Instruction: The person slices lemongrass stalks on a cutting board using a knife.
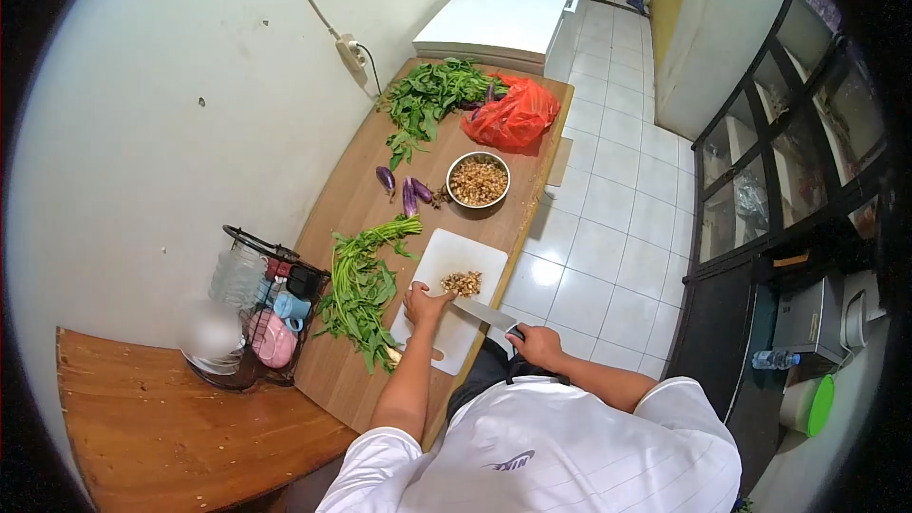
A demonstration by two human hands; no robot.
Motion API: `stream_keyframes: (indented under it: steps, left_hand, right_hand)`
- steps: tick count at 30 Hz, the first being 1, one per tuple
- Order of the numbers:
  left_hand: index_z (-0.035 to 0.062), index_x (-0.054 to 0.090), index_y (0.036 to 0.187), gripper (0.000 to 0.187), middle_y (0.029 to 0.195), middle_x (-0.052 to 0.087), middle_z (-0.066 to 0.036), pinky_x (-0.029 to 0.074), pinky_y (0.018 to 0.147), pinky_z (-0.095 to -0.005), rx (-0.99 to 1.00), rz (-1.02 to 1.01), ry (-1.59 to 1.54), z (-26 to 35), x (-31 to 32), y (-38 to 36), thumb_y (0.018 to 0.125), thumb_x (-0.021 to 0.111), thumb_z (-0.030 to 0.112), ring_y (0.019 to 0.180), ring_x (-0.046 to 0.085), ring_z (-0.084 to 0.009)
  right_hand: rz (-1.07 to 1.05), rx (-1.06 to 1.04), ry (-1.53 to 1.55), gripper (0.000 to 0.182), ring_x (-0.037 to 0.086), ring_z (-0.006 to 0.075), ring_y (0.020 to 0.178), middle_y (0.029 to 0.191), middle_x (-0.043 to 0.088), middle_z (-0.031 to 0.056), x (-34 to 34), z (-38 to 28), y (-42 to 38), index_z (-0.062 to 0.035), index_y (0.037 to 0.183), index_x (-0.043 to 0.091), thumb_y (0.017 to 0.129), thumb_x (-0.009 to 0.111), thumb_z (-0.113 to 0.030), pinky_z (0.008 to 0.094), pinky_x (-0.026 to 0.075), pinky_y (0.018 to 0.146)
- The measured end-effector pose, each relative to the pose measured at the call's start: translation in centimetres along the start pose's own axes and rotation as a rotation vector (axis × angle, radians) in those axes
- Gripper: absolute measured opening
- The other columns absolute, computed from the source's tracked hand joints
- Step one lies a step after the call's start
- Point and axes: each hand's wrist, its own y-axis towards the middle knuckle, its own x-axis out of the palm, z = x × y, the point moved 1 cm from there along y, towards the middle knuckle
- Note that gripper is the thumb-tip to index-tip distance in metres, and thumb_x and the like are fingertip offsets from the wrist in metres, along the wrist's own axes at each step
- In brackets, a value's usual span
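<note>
My right hand (539,346) is wrapped round the dark handle of a kitchen knife (484,313), whose broad blade points left across the white cutting board (459,245). At the blade's tip, my left hand (427,305) has its fingers bent and pressed together over the board. Just beyond the blade lies a small heap of chopped brown pieces (462,283). A metal bowl (478,204) filled with similar brown pieces stands past the board's far end. To the left of the board lies a bunch of leafy green stems (359,280).
Purple eggplants (409,197) lie mid-table. More leafy greens (423,100) and a red plastic bag (514,116) are at the far end, before a white chest freezer (503,5). A black dish rack (304,271) stands at left. A glass-fronted cabinet (760,152) lines the right.
</note>
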Motion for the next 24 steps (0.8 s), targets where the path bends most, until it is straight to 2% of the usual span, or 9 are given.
stream_keyframes:
  steps: [2,3,5,12,15,18,19,22,24]
  left_hand:
    - [0.0157,0.063,0.087,0.058,0.112,0.060,-0.009,0.046,0.097,-0.0486,0.090,-0.008,-0.010,-0.6,0.3,0.9,0.055,0.094,0.051,0.116,0.055,-0.0344]
    - [0.0157,0.063,0.087,0.058,0.112,0.060,-0.009,0.046,0.097,-0.0486,0.086,-0.007,-0.013,-1.4,1.0,1.8,0.055,0.094,0.051,0.116,0.055,-0.0344]
    - [0.0174,0.068,0.071,0.041,0.108,0.061,-0.007,0.046,0.097,-0.0486,0.135,0.000,-0.112,-2.8,2.3,3.2,0.061,0.092,0.049,0.114,0.055,-0.0346]
    - [0.0212,0.078,0.079,0.028,0.101,0.064,-0.007,0.047,0.094,-0.0489,0.105,0.146,-0.135,-5.7,0.7,1.9,0.072,0.085,0.047,0.110,0.058,-0.0329]
    - [0.0193,0.078,0.086,0.018,0.099,0.065,-0.011,0.052,0.085,-0.0459,0.002,0.093,-0.181,-10.8,2.3,0.4,0.081,0.079,0.037,0.090,0.065,-0.0321]
    - [0.0136,0.077,0.095,0.018,0.099,0.065,-0.013,0.053,0.083,-0.0419,0.075,0.243,-0.322,-13.3,2.2,-3.0,0.084,0.077,0.028,0.089,0.065,-0.0311]
    - [0.0091,0.074,0.102,0.021,0.101,0.064,-0.013,0.052,0.083,-0.0402,-0.029,0.170,-0.547,-14.0,2.6,-3.6,0.085,0.077,0.022,0.091,0.064,-0.0295]
    - [0.0084,0.073,0.104,0.023,0.103,0.063,-0.013,0.051,0.085,-0.0406,0.046,0.376,-0.309,-13.8,1.4,-7.1,0.087,0.075,0.023,0.094,0.063,-0.0294]
    - [0.0097,0.073,0.105,0.024,0.105,0.064,-0.013,0.051,0.088,-0.0403,-0.020,0.331,-0.310,-14.1,1.0,-7.8,0.087,0.075,0.024,0.099,0.062,-0.0290]
  right_hand:
    - [0.013,0.010,-0.006,0.048,0.070,0.0389,0.081,0.083,0.072,0.0160,0.1,0.2,-0.1,-0.0137,0.100,0.073,0.096,0.054,-0.058,0.0508,0.054,0.069]
    - [0.024,0.009,-0.003,0.049,0.070,0.0389,0.081,0.083,0.072,0.0160,0.1,0.3,-0.1,-0.0135,0.100,0.073,0.096,0.054,-0.058,0.0507,0.054,0.069]
    - [0.031,0.006,-0.001,0.049,0.070,0.0389,0.082,0.083,0.072,0.0160,0.1,0.4,-0.1,-0.0134,0.100,0.073,0.096,0.054,-0.058,0.0507,0.054,0.070]
    - [-0.046,0.012,0.057,0.053,0.070,0.0403,0.085,0.087,0.073,0.0180,-0.5,0.4,0.7,-0.0113,0.099,0.072,0.097,0.051,-0.059,0.0506,0.054,0.074]
    - [-0.220,-0.011,0.095,0.057,0.069,0.0416,0.090,0.092,0.073,0.0205,-0.3,0.5,1.1,-0.0097,0.101,0.073,0.098,0.048,-0.060,0.0506,0.054,0.080]
    - [-0.407,-0.115,0.088,0.061,0.068,0.0424,0.096,0.098,0.072,0.0229,1.9,0.2,1.2,-0.0083,0.106,0.073,0.099,0.045,-0.061,0.0507,0.053,0.086]
    - [-0.462,-0.200,0.047,0.063,0.068,0.0425,0.099,0.101,0.072,0.0237,3.0,-0.1,1.3,-0.0078,0.109,0.074,0.099,0.043,-0.062,0.0506,0.052,0.089]
    - [-0.531,-0.225,0.008,0.065,0.067,0.0433,0.101,0.103,0.071,0.0248,5.3,-1.2,1.8,-0.0060,0.111,0.073,0.099,0.043,-0.062,0.0501,0.052,0.090]
    - [-0.566,-0.226,0.028,0.067,0.066,0.0445,0.105,0.107,0.071,0.0257,5.6,-1.8,2.8,-0.0053,0.113,0.073,0.100,0.040,-0.063,0.0508,0.051,0.095]
